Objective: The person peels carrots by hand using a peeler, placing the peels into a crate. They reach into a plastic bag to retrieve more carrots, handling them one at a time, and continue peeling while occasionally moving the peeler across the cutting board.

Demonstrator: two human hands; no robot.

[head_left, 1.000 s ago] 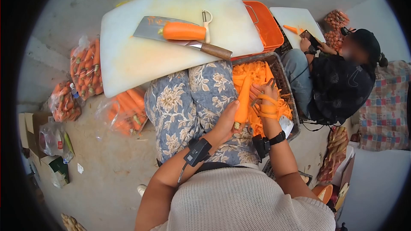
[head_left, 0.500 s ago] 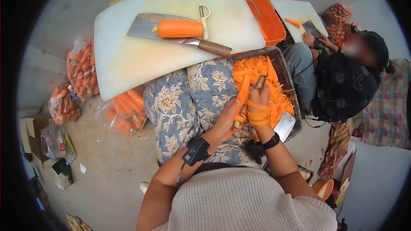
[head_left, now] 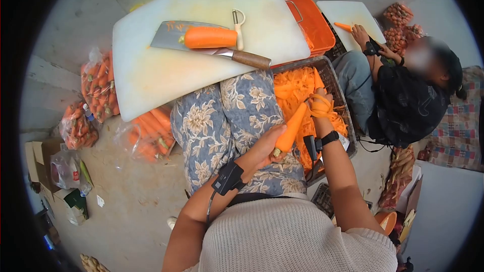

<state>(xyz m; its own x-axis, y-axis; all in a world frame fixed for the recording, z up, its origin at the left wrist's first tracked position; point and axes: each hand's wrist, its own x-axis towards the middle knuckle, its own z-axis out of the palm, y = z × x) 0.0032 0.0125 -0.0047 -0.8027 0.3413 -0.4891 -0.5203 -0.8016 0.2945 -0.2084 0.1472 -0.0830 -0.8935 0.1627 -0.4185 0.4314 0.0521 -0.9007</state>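
Note:
My left hand (head_left: 269,146) is wrapped round the thick end of a carrot (head_left: 292,127) that points up and right over my lap. At the carrot's tip, my right hand (head_left: 320,103) is closed, with orange peel strips (head_left: 322,110) draped over its fingers and wrist. A small dark bit of a tool shows at the fingertips, most of it hidden. Below both hands lies a dark crate (head_left: 330,73) full of carrot peelings (head_left: 292,83).
A white cutting board (head_left: 141,80) holds a cleaver (head_left: 169,35), a thick carrot (head_left: 209,37) and a white peeler (head_left: 238,32). An orange bin (head_left: 322,30) stands behind the crate. A co-worker (head_left: 408,95) sits at right by another board (head_left: 348,10). Bagged carrots (head_left: 98,85) lie left.
My right hand has moved up and away from my left, toward the carrot's tip. The carrot has tilted further right. The co-worker's hand has moved up toward the small carrot.

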